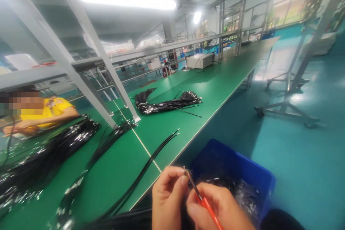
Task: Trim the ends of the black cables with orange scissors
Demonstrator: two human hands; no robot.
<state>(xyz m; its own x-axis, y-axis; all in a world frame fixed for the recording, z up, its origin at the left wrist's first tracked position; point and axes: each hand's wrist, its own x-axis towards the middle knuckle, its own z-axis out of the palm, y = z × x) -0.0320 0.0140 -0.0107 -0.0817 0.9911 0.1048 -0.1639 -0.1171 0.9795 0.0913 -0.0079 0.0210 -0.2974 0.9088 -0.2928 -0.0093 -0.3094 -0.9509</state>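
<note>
In front of me, over the table's front edge, my left hand (170, 194) pinches a thin cable end between thumb and forefinger. Its bare tip (184, 168) pokes up past the fingertips; the rest is hidden by the hands. My right hand (215, 208) is closed round a red-handled tool (208, 210) with a slim dark metal nose. That nose reaches the cable end beside my left thumb, but whether it touches cannot be told. Left of my hands, a few black cables (151, 160) lie across the green table (107, 183).
A blue bin (265, 183) with dark scraps and clear plastic stands below my right hand. Black cable bundles (167, 105) lie on the table, with a larger pile (59, 147) at left. Metal posts (118, 82) rise from the table. A person in yellow (59, 106) sits at left.
</note>
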